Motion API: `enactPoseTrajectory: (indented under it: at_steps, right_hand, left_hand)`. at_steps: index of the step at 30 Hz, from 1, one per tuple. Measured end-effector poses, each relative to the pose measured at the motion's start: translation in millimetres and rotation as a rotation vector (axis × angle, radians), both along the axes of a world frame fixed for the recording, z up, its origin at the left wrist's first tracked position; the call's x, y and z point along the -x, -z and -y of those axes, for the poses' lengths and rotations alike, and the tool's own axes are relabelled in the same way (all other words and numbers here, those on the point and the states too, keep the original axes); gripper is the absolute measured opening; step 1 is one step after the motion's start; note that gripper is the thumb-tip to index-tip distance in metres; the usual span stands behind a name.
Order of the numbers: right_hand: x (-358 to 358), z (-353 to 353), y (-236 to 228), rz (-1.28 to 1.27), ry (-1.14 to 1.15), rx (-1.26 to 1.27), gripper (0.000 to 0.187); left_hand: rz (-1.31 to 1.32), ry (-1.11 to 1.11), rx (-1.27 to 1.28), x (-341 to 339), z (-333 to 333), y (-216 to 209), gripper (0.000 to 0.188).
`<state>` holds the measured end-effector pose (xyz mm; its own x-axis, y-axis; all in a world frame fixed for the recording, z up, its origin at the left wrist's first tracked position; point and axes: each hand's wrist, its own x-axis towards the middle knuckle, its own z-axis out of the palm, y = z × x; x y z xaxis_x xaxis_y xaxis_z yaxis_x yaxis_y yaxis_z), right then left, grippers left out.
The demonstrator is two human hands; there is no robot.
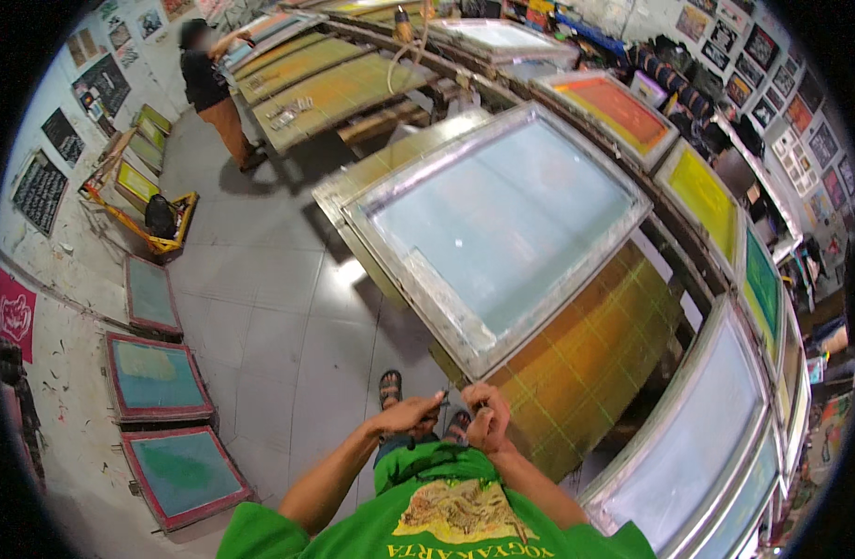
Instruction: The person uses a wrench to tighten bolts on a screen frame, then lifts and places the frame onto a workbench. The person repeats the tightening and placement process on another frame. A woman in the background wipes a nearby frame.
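In front of my waist, my left hand (414, 414) is closed, with a small dark object (445, 397) showing at its fingertips. The object is too small to name. Close to its right, my right hand (488, 416) has its fingers curled together, and whatever lies inside them is hidden. Just beyond both hands, a large screen-printing frame (410, 309) with a metal rim and pale blue mesh lies over a board. Neither hand appears to touch the frame. An orange-brown printing board (576, 359) with a yellow grid sits beside my right hand.
More framed screens with red (615, 110), yellow (702, 200) and green (761, 284) mesh stand along the right. Red-rimmed screens (157, 377) lean at the left wall. Across the tiled floor (246, 307), another person (208, 84) works at far printing boards (343, 88).
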<state>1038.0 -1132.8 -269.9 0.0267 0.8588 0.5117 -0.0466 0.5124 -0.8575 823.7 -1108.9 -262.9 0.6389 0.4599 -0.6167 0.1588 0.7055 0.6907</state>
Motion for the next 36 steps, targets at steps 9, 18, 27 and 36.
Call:
enactPoseTrajectory:
  at_steps: [9,18,27,36]
  right_hand:
    - [5,-22,-32,0.218,-0.059,-0.091,0.056]
    - [19,-36,-21,0.449,0.093,0.277,0.053]
    - [84,-81,-51,0.736,0.163,0.211,0.039]
    - [73,-96,-52,0.886,-0.399,0.296,0.035]
  left_hand:
    - [-0.179,0.153,-0.213,1,-1,0,0.063]
    - [-0.269,0.219,-0.602,0,7,45,0.067]
    - [-0.236,-0.081,-0.561,-12,22,38,0.043]
    - [-0.207,-0.213,-0.367,-11,30,29,0.025]
